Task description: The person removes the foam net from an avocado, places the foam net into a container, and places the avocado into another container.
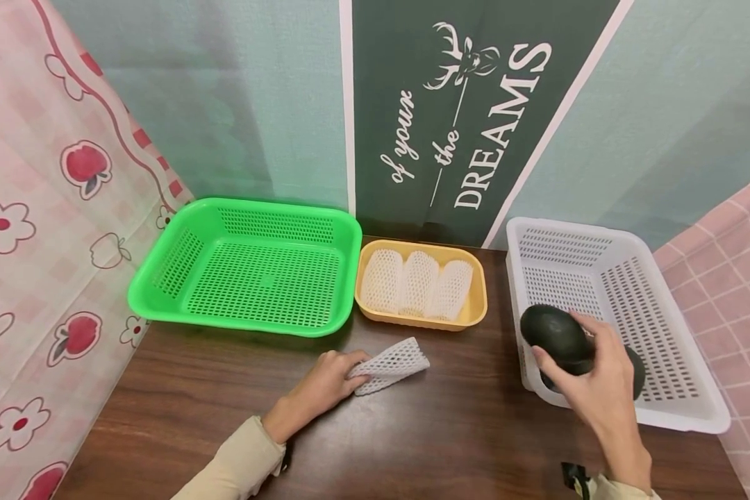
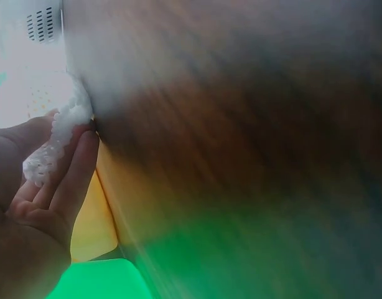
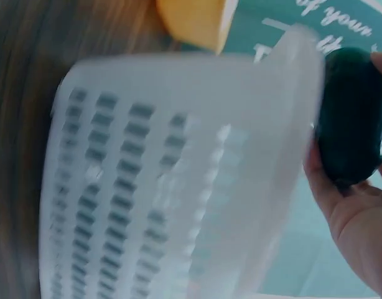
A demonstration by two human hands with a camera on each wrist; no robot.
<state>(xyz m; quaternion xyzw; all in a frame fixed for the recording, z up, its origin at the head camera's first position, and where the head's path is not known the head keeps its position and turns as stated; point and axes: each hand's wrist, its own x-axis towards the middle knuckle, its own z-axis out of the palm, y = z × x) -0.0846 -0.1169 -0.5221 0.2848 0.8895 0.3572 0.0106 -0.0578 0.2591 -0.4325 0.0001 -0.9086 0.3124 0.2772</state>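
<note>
My left hand (image 1: 332, 378) pinches one end of a white foam net sleeve (image 1: 392, 365) between thumb and fingers, low over the table. The sleeve is flattened, its far end pointing right. In the left wrist view the foam net sleeve (image 2: 63, 134) lies between the thumb and fingers. My right hand (image 1: 600, 375) grips a smooth, dark green, oval avocado (image 1: 555, 335) above the front left part of the white basket (image 1: 681, 410). The right wrist view shows the avocado (image 3: 353, 118) above the basket's rim. Another dark avocado (image 1: 635, 373) is inside the basket, partly hidden by my hand.
A green basket (image 1: 244, 323) stands at the back left. Beside it, a yellow tray (image 1: 477, 305) holds three white foam net sleeves (image 1: 419, 283). Curtain cloth hangs behind and along both sides of the brown wooden table (image 1: 450, 430).
</note>
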